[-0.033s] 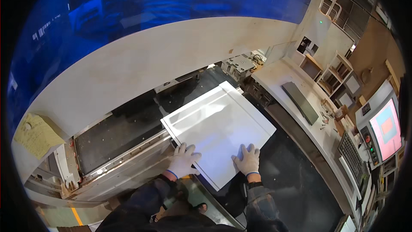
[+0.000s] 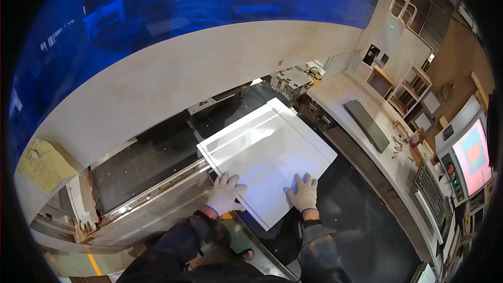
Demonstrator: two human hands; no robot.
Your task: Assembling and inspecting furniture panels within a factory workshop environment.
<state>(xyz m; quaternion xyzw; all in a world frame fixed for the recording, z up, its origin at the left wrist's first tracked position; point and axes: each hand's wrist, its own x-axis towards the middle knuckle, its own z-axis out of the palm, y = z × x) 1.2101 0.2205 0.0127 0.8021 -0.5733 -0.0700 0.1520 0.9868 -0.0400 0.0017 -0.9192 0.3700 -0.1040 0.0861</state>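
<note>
A large white rectangular panel (image 2: 267, 152) with a recessed frame lies flat on the dark machine bed (image 2: 361, 230), turned at an angle. My left hand (image 2: 225, 195), in a white glove, rests flat on the panel's near left edge with fingers spread. My right hand (image 2: 303, 193), also gloved, lies flat on the near right part of the panel, fingers apart. Neither hand curls around anything. My dark sleeves come in from the lower edge.
A curved white machine housing (image 2: 183, 73) with a blue upper part rises behind the bed. A yellow note (image 2: 44, 165) is stuck at the left. To the right are a white counter with a dark flat bar (image 2: 367, 118), a keyboard (image 2: 432, 191), a lit screen (image 2: 471, 154) and shelves (image 2: 408, 91).
</note>
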